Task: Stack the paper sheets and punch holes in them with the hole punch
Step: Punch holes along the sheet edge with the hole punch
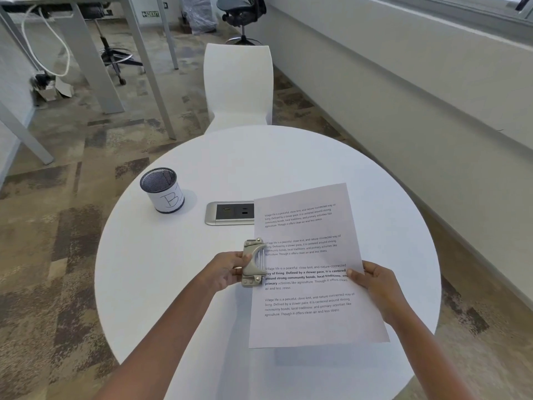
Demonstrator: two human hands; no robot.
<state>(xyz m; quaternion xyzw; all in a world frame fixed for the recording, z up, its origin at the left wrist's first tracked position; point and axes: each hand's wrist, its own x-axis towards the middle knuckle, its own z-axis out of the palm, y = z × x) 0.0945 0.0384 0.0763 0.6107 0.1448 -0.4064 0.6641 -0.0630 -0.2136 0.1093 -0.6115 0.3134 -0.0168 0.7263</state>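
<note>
So the person is at a round white table point(288, 157), both hands busy. The paper sheets point(308, 267) look like plain white printer paper with four short blocks of black text, the third block partly in bold. I honestly can't tell how many sheets are in there, they line up as one clean rectangle. The stack is held up off the table, tilted a bit, and it throws a shadow on the tabletop below its near edge.

The right hand point(375, 284) is pinched closed on the right edge of the paper, thumb on top over the text, fingers curled behind.

The left hand point(227, 269) is wrapped around the hole punch point(253, 262), fingers closed on its left side. The punch is a small metal one, dull grey-beige, with a curved lever arm and rivets at both ends. It sits right at the left edge of the sheets, about halfway along, and that edge looks slid into its slot.

Other stuff on the table: a black mesh pen cup point(162, 193) with a white label marked "B" off to the left, and a silver socket panel point(229, 213) set into the tabletop, its right end hidden behind the paper's top corner. A white chair point(238, 85) stands on the far side.
</note>
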